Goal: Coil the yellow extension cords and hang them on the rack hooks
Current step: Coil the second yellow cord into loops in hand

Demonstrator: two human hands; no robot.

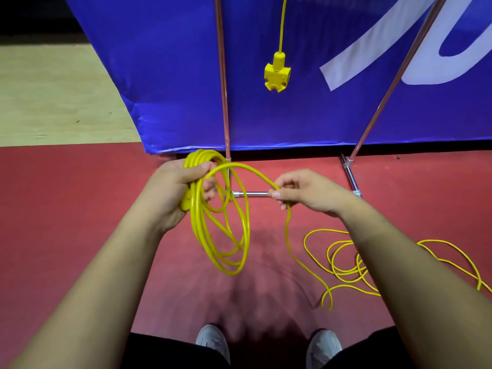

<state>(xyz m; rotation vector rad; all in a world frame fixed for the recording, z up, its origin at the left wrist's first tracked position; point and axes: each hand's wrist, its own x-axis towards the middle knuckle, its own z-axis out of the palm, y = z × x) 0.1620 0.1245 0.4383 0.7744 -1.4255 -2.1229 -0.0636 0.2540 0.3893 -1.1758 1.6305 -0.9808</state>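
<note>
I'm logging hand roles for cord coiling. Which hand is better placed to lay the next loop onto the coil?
Right hand: it pinches the free cord running to the floor slack, while the left hand is full, gripping the coil.

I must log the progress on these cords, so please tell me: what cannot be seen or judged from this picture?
- Rack hooks: above the head view's top edge; the hanging cord is cut off there.
- Loose cord on the floor: its far end leaves the right edge.
- Plug in the coil: mostly covered by the left hand.
- Loop count: strands overlap.
- Right hand: fingertips hide the pinch point.

Coil (221, 222) hangs left of loose cord (343, 262) on floor (80, 209).
</note>
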